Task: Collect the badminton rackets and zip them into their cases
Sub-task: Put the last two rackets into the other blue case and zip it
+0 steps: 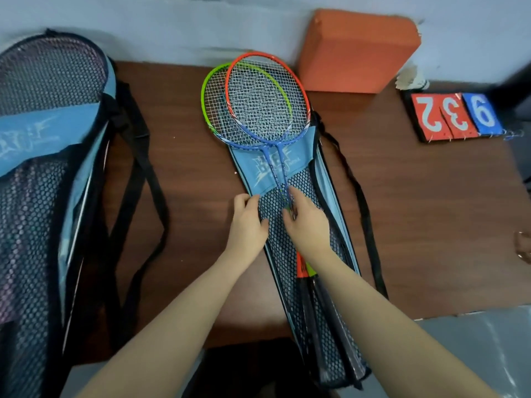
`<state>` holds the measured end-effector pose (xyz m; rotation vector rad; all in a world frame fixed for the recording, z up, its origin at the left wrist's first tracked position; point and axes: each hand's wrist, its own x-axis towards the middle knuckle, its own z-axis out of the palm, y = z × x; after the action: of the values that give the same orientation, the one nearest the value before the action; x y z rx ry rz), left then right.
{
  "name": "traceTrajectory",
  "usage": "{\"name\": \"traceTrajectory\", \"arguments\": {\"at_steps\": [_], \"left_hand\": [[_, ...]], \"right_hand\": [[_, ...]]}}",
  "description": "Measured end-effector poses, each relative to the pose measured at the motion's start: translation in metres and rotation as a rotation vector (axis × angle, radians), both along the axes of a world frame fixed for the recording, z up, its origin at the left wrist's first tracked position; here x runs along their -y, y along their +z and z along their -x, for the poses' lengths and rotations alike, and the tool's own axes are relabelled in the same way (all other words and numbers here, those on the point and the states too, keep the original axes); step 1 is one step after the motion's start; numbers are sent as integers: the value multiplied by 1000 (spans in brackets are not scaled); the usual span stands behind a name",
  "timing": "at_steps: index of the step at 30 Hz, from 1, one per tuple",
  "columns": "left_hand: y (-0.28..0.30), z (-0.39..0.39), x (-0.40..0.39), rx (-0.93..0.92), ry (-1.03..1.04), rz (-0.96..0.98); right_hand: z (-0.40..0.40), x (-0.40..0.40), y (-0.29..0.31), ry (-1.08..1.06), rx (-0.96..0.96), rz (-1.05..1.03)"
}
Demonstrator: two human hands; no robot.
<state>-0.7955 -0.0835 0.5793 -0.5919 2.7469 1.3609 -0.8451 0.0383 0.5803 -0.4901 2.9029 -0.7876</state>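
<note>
The left hand (247, 222) is pinching the edge of the blue mesh racket case (290, 254) at frame centre, while the right hand (309, 222) is gripping the shafts of the orange-framed racket (267, 96) and green-framed racket (214, 96), heads sticking out above the case on the brown wooden table (431, 211).

Sports storeroom or club office, likely: brown desk (416, 225) against pale wall (201, 24), flip scoreboard (457, 116), shuttlecock (411, 79), orange foam block (356, 53), racket cases (43, 168).

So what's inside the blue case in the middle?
Two rackets' handles and lower shafts show through the blue case's mesh. Their orange head and green head stick out. The hands hide part of the shafts.
</note>
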Motion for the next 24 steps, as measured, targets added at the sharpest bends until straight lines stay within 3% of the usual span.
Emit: {"name": "traceTrajectory", "arguments": {"at_steps": [7,11,15,24], "left_hand": [[5,-26,24,-117,76,-45],[10,-41,35,-71,62,-34],[9,-54,39,-20,57,-3],[8,-61,32,180,27,360]], "right_hand": [[-17,-18,1,5,-21,62],[-29,-16,0,-16,88,43],[-34,-7,1,39,56,36],[-27,-37,29,179,-211,21]]}}
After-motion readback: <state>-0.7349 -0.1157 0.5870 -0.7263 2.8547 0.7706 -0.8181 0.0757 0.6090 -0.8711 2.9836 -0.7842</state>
